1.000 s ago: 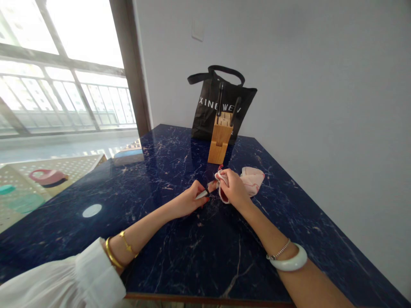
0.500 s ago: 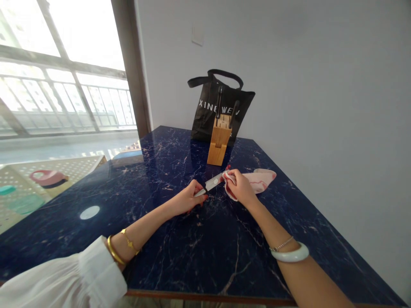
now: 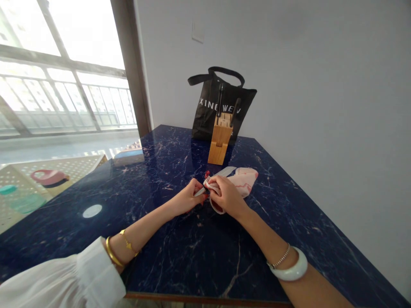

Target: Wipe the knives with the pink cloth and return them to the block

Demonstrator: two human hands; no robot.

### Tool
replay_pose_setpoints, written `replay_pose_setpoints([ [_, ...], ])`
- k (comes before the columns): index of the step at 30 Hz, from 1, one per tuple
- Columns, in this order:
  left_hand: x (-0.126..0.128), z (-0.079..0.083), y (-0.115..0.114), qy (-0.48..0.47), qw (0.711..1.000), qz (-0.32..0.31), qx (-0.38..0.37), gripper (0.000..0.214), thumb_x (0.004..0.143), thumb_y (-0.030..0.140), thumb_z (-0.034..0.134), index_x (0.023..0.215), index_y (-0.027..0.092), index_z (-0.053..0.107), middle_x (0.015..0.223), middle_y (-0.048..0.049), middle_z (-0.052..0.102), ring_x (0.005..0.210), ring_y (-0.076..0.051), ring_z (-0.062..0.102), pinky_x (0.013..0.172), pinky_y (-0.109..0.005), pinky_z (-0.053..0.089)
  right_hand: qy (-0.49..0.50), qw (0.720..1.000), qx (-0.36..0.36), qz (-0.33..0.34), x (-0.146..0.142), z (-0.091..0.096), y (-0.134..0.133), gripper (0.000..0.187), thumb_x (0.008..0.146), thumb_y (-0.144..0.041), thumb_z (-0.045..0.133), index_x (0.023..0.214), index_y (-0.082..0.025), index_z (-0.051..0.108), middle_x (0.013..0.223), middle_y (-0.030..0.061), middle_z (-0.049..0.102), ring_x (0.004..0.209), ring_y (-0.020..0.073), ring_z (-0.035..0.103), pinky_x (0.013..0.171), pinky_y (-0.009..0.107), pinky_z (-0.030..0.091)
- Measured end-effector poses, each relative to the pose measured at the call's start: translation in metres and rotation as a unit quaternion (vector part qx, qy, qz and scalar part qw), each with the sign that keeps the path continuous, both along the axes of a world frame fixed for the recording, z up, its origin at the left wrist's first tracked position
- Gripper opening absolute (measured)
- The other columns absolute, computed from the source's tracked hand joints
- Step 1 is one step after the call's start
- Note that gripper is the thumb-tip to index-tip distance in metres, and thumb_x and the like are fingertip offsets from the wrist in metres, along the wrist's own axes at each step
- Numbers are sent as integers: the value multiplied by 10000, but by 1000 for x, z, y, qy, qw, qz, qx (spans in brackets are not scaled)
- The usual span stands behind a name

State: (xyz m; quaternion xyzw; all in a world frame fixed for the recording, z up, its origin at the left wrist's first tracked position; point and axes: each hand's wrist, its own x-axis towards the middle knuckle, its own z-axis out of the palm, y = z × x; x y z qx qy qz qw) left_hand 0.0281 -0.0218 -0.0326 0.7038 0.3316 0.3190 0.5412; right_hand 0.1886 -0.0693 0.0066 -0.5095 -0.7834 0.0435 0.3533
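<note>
Back toward our left hand (image 3: 188, 199) comes our right hand (image 3: 226, 196), its fingers closed on the pink cloth (image 3: 244, 179) folded over the knife (image 3: 225, 172). Our left fingers pinch the handle.

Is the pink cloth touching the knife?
Touching. The head view shows the right hand pinching the cloth around the knife, whose blade tip pokes out past the fold; the left hand holds its other end.

The black bag (image 3: 208, 114) at the far end of the table (image 3: 192, 265) bears white capitals: "XIN", then "WE". The remaining letters are hidden by knife handles (image 3: 220, 96) standing in the wooden block (image 3: 219, 143). No other writing is legible.
</note>
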Motion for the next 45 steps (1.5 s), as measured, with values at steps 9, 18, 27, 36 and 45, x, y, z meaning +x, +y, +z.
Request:
replay_pose_setpoints([
  [9,-4,8,-5,72,995,-62,34,279,744,384,521,846,199,338,592,75,522,374,-38,370,346,-140,240,14,999,5,-50,7,-5,7,178,709,-151,478,882,-193,480,883,34,555,851,172,495,766,293,377],
  [18,-4,16,-8,73,996,-52,4,303,728,396,545,860,198,358,586,71,546,301,-26,332,282,-136,221,41,973,37,-224,70,-15,30,135,761,-229,448,878,-174,486,860,75,568,814,213,518,731,343,390],
  [27,-3,14,-7,61,998,-17,2,313,720,408,547,854,194,362,564,83,540,283,-25,323,274,-144,219,3,993,21,-116,33,-12,16,160,726,-156,456,882,-185,472,835,40,555,800,179,517,730,302,391],
  [36,-1,7,-1,34,999,19,26,310,718,379,557,864,166,385,603,59,550,352,-30,374,323,-145,262,-3,1000,0,-17,-8,-3,0,188,705,-117,475,879,-189,472,883,38,550,862,173,491,781,296,378],
  [45,0,1,-3,32,998,-4,57,282,734,360,549,875,170,396,651,42,565,442,-63,453,382,-164,315,10,1000,0,-10,-7,0,-2,186,680,-104,478,840,-197,465,840,21,542,828,167,486,750,283,373],
])
